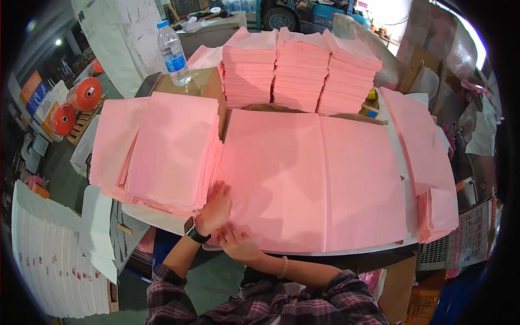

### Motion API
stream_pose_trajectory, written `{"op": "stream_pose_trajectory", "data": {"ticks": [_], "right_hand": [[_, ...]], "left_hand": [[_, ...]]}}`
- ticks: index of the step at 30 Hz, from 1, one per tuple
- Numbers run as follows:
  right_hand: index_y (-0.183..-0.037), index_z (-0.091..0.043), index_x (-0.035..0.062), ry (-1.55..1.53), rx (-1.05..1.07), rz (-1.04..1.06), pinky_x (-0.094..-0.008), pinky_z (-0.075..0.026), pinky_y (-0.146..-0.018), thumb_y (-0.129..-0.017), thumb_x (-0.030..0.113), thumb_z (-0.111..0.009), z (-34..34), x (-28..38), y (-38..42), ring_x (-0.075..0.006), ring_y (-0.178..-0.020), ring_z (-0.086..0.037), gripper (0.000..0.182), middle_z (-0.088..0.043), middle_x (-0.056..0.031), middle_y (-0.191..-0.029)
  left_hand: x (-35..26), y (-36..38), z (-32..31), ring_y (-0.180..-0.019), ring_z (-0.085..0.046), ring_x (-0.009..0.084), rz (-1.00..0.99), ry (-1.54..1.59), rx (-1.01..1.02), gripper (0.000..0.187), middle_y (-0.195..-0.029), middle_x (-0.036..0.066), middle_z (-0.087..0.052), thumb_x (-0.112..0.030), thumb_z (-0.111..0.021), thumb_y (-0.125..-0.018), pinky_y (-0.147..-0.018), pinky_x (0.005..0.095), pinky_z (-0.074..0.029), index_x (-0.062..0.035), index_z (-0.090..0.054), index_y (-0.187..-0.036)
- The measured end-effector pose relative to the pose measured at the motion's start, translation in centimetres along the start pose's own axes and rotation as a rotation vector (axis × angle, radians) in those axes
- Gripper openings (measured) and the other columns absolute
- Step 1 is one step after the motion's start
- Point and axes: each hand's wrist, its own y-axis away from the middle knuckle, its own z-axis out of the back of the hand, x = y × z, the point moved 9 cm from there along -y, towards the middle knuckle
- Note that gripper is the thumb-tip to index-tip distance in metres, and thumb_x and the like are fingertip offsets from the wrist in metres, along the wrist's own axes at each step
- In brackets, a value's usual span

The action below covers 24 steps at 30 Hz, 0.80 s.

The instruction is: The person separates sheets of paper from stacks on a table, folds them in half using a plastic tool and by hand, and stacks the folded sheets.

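Observation:
A wide pink sheet (276, 173) with a vertical seam or edge right of its middle lies flat in front of me. My left hand (215, 208), with a dark watch at its wrist, rests at this sheet's left edge, fingers stretched forward beside a pile of pink sheets (170, 146). My right hand (239, 246), with a beaded bracelet at its wrist, is at the near left corner of the wide sheet. Its fingers are bent and closed on the sheet's edge; the fingertips are partly hidden.
Tall stacks of pink folded sheets (300, 70) stand at the back. A water bottle (174, 54) stands on a cardboard box (197, 81). More pink sheets (425, 141) lie to the right, with a small pink bundle (437, 214) on top. White stacked sheets (51, 254) stand at lower left.

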Motion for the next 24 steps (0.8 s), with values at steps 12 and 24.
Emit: {"op": "stream_pose_trajectory", "data": {"ticks": [12, 24], "right_hand": [[-0.103, -0.057, 0.0017, -0.610, 0.793, -0.446, -0.0490, -0.051, -0.067, -0.093, 0.024, -0.048, 3.1, -10.5, 1.8, -0.0354, -0.093, -0.061, 0.027, -0.060, -0.0193, -0.099], [-0.086, -0.064, 0.0053, -0.116, 0.013, -0.855, -0.0465, -0.051, -0.074, -0.084, 0.009, -0.060, -1.8, -48.9, 2.3, -0.0349, -0.088, -0.062, 0.006, -0.063, -0.0142, -0.090]], "left_hand": [[-2.1, -0.9, 1.1, -0.121, -0.045, 0.0398, 0.130, -0.272, -0.297, 0.050, -0.124, 0.022, -0.050, -0.033, -0.047, -0.095, -0.101, 0.0474, -0.038, -0.0004, -0.044, -0.132], [-3.3, -2.5, 2.7, -0.116, -0.049, 0.0380, 0.267, -0.231, -0.196, 0.042, -0.121, 0.020, -0.054, -0.032, -0.050, -0.094, -0.094, 0.0483, -0.044, -0.0063, -0.052, -0.127]]}}
